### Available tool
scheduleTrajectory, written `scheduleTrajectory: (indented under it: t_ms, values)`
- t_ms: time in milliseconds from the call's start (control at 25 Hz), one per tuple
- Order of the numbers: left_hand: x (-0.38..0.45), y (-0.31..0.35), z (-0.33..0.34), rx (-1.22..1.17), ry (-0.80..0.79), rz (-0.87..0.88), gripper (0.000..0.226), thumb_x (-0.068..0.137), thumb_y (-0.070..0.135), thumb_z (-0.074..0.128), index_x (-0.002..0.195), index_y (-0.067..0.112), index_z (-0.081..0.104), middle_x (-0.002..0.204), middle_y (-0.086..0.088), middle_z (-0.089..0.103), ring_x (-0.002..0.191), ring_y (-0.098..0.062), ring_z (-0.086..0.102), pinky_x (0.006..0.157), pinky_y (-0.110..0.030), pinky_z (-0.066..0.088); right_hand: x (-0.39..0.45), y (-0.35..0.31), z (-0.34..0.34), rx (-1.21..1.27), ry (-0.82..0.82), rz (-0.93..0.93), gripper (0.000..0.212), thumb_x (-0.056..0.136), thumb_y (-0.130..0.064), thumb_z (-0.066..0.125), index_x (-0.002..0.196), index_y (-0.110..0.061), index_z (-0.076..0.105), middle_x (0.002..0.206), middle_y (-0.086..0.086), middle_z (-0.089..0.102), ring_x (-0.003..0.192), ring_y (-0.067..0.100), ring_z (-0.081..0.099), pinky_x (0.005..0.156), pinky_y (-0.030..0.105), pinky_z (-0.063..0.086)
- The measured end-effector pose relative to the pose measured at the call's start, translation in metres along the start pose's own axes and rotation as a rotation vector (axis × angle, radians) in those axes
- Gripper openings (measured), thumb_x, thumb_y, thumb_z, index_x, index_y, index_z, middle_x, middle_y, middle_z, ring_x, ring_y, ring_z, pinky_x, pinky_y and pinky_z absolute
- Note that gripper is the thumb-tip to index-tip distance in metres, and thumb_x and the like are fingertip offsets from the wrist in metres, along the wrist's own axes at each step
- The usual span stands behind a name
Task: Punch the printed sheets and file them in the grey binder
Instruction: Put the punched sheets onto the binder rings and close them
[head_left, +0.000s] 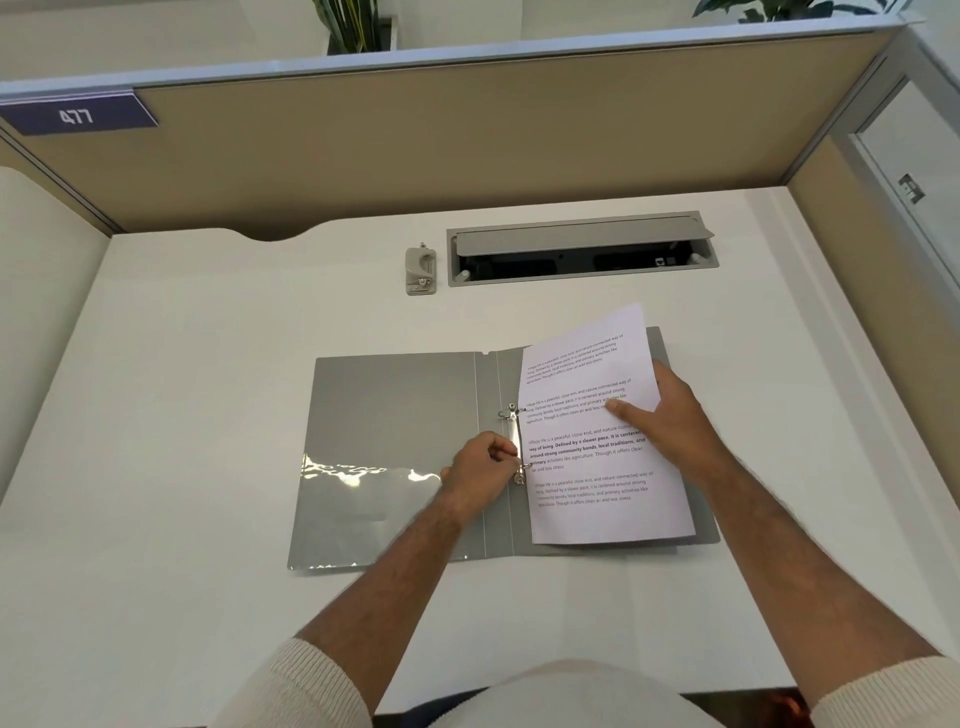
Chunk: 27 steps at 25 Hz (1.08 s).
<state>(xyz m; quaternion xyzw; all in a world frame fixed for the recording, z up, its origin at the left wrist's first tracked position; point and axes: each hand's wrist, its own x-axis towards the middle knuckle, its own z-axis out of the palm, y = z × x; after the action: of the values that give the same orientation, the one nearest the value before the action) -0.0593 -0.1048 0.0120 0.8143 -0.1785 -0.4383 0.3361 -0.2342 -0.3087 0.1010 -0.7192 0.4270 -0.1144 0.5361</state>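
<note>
Counter carries open grey binder. Printed sheets lie on right cover, edge at rings. Right grip pinches sheets; left grip curled round rings. Hole punch stands apart: punching likely done; threading, closing left.

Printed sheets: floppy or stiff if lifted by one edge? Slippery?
Probably floppy: the printed sheets bow where the right hand pinches their edge. Likely light, since thumb and fingers alone raise them. They may slide on the smooth grey binder.
</note>
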Motion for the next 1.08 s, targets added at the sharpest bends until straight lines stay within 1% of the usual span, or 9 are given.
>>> scheduleTrajectory:
  t_ms: [80, 240, 400, 560, 640, 800, 880, 960, 1080]
  values:
    - [0.004, 0.001, -0.003, -0.046, 0.022, -0.006, 0.021, 0.073, 0.045, 0.069, 0.092, 0.035, 0.07, 0.093, 0.017, 0.074, 0.099, -0.012, 0.072, 0.107, -0.052, 0.051, 0.002, -0.002, 0.0, -0.026, -0.01, -0.008, 0.046, 0.09, -0.02, 0.079, 0.129, -0.028, 0.056, 0.116, -0.016, 0.068, 0.096, -0.014, 0.064, 0.075, 0.009, 0.048]
    - [0.012, 0.014, -0.012, -0.072, 0.109, 0.021, 0.021, 0.083, 0.044, 0.063, 0.102, 0.035, 0.06, 0.108, 0.011, 0.067, 0.104, -0.014, 0.066, 0.105, -0.05, 0.052, 0.004, -0.002, 0.001, -0.035, -0.013, -0.008, 0.051, 0.089, -0.022, 0.08, 0.134, -0.024, 0.056, 0.119, -0.01, 0.068, 0.104, -0.002, 0.064, 0.077, 0.018, 0.049]
    - [0.027, 0.032, -0.02, -0.091, 0.124, 0.078, 0.018, 0.096, 0.031, 0.067, 0.113, 0.034, 0.062, 0.127, 0.002, 0.062, 0.113, -0.012, 0.063, 0.108, -0.04, 0.051, 0.008, 0.001, 0.0, -0.047, -0.015, -0.013, 0.052, 0.088, -0.022, 0.081, 0.134, -0.025, 0.057, 0.122, -0.009, 0.069, 0.107, 0.001, 0.066, 0.083, 0.022, 0.051]
    - [0.04, 0.039, -0.02, 0.034, 0.059, 0.088, 0.012, 0.09, 0.041, 0.065, 0.101, 0.039, 0.066, 0.12, 0.007, 0.069, 0.113, -0.014, 0.066, 0.108, -0.046, 0.052, 0.009, 0.006, -0.001, -0.045, -0.001, 0.013, 0.048, 0.088, -0.023, 0.081, 0.129, -0.025, 0.056, 0.119, -0.011, 0.068, 0.106, 0.002, 0.066, 0.081, 0.021, 0.05]
    - [0.041, 0.041, -0.02, 0.051, 0.047, 0.078, 0.012, 0.094, 0.036, 0.065, 0.106, 0.034, 0.068, 0.119, 0.007, 0.069, 0.115, -0.015, 0.066, 0.109, -0.047, 0.052, 0.009, 0.009, 0.0, -0.038, 0.007, 0.04, 0.046, 0.088, -0.022, 0.081, 0.125, -0.028, 0.054, 0.115, -0.014, 0.066, 0.103, -0.002, 0.064, 0.078, 0.019, 0.049]
    - [0.036, 0.041, -0.023, 0.071, 0.071, 0.116, 0.017, 0.099, 0.027, 0.067, 0.115, 0.023, 0.068, 0.12, 0.006, 0.066, 0.117, -0.017, 0.063, 0.11, -0.045, 0.051, 0.011, 0.025, 0.005, -0.003, 0.026, 0.138, 0.052, 0.087, -0.021, 0.082, 0.129, -0.02, 0.051, 0.114, -0.011, 0.066, 0.101, 0.005, 0.066, 0.076, 0.022, 0.051]
    - [0.032, 0.036, -0.028, 0.109, 0.061, 0.17, 0.023, 0.1, 0.026, 0.068, 0.122, 0.02, 0.066, 0.12, 0.007, 0.062, 0.123, -0.018, 0.059, 0.112, -0.042, 0.049, 0.012, 0.032, 0.006, -0.009, 0.045, 0.165, 0.059, 0.087, -0.022, 0.082, 0.135, -0.018, 0.048, 0.117, -0.007, 0.064, 0.101, 0.011, 0.066, 0.079, 0.026, 0.05]
    - [0.026, 0.03, -0.034, 0.183, 0.035, 0.227, 0.033, 0.099, 0.026, 0.07, 0.129, 0.017, 0.064, 0.123, 0.008, 0.059, 0.131, -0.019, 0.053, 0.113, -0.033, 0.044, 0.013, 0.039, 0.008, -0.019, 0.057, 0.181, 0.065, 0.087, -0.019, 0.082, 0.139, -0.017, 0.044, 0.122, -0.004, 0.062, 0.105, 0.016, 0.064, 0.086, 0.029, 0.048]
    - [0.016, 0.024, -0.045, 0.376, -0.02, 0.316, 0.055, 0.094, 0.034, 0.077, 0.141, 0.016, 0.058, 0.137, 0.002, 0.057, 0.135, -0.018, 0.046, 0.109, -0.025, 0.037, 0.013, 0.05, 0.01, -0.105, 0.07, 0.176, 0.067, 0.086, -0.019, 0.082, 0.141, -0.016, 0.042, 0.128, -0.001, 0.058, 0.116, 0.022, 0.062, 0.098, 0.038, 0.051]
